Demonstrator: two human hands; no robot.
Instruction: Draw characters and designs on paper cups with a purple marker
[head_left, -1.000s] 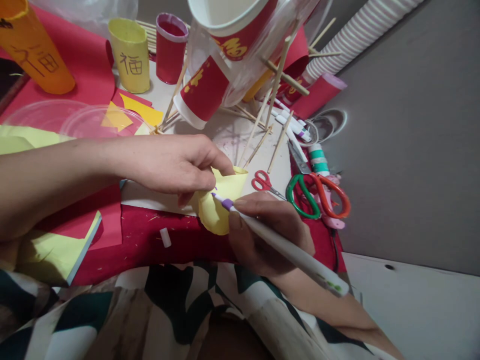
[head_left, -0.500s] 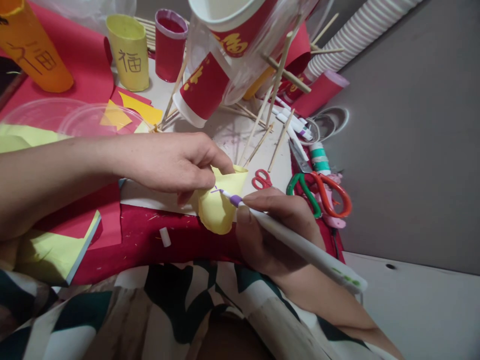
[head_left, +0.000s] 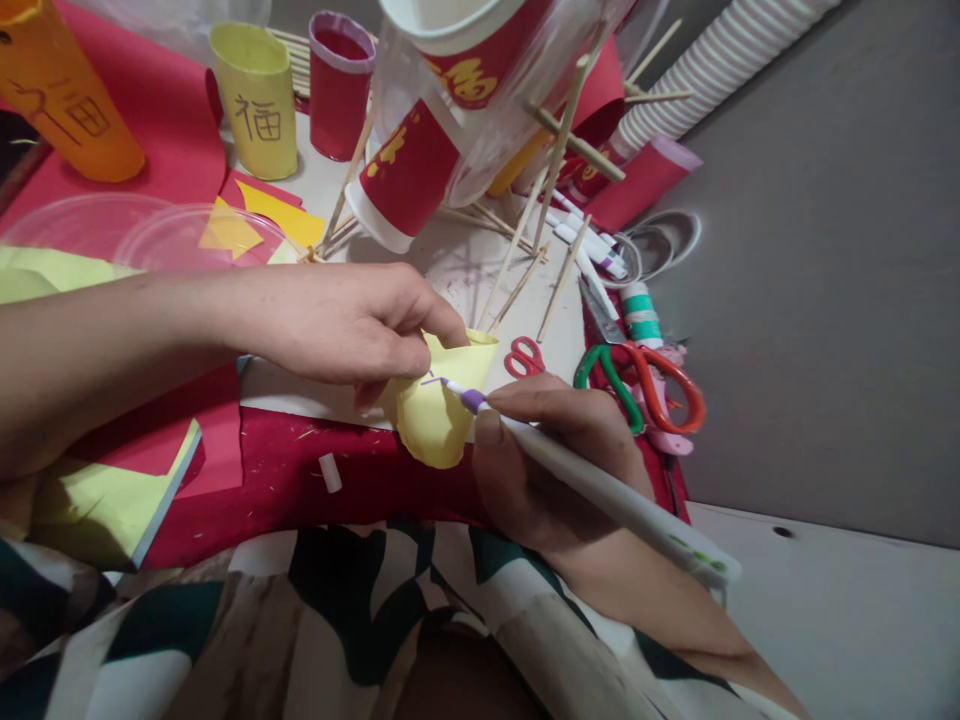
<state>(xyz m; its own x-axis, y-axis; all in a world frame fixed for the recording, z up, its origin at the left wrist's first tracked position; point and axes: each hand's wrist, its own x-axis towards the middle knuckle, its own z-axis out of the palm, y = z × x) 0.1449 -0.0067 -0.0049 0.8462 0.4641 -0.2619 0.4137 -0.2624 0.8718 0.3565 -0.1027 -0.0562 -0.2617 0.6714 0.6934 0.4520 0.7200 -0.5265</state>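
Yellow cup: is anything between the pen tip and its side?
Nothing visible. The pen, held in the right hand, has its purple tip against the yellow cup, which the left hand pinches at the rim. The scissors lie apart, beyond the cup.

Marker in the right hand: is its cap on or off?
Off: the marker shows a bare purple tip against the yellow cup.

Yellow cup (head_left: 439, 425) rim (partly) under left hand (head_left: 341, 320)
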